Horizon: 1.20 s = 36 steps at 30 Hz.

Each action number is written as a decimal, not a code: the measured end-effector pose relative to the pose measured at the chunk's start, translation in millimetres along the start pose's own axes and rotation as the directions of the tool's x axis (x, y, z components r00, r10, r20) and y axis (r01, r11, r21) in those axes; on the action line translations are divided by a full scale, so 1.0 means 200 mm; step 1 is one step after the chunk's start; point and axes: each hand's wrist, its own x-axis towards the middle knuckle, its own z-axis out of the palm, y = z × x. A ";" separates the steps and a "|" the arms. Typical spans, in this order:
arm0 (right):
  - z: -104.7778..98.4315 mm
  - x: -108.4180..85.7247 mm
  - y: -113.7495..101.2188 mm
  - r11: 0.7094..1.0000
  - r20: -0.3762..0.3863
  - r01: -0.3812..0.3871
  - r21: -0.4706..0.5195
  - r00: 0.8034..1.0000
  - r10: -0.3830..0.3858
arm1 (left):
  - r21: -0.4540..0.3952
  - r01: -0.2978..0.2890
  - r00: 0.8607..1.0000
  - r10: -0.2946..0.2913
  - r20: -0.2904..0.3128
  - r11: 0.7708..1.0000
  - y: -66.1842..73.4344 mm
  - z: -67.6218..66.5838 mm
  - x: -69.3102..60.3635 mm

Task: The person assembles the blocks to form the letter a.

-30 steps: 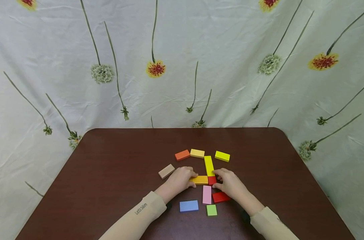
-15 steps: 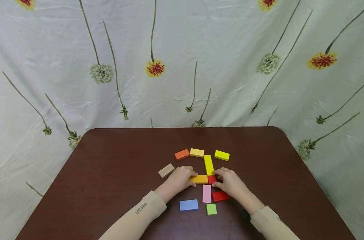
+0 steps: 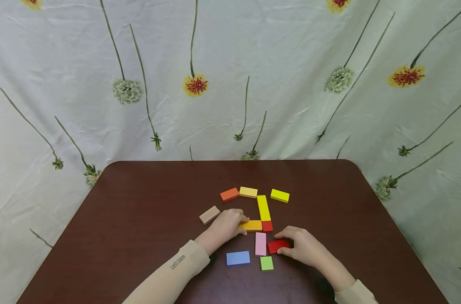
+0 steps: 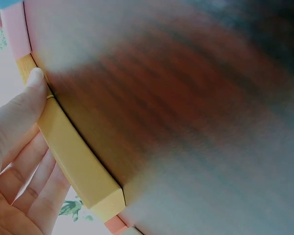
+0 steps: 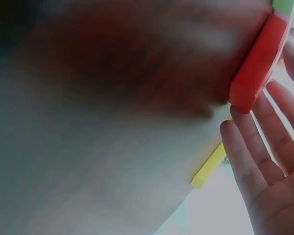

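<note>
We logged: left hand [image 3: 224,228], pinching orange block [image 3: 254,226], nine-o'clock end hidden; right hand [image 3: 305,246], spread around oblong red block [image 3: 275,246], three-o'clock end covered.

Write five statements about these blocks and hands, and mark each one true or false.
1. The left hand pinches the amber block. True.
2. The green block lies nearer the person than the pink block. True.
3. The right hand has its thumb and fingers on either side of the green block. False: they are on either side of the longer red block.
4. The smaller red block lies at the near end of the long yellow block. True.
5. The blue block is stacked on the pink block. False: it lies apart, to the left.
</note>
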 end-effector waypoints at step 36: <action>0.11 -0.07 -0.22 0.978 -0.173 -0.209 0.022 0.962 0.209 | 0.006 -0.018 1.000 0.018 -0.014 1.000 -0.01 0.00 0.00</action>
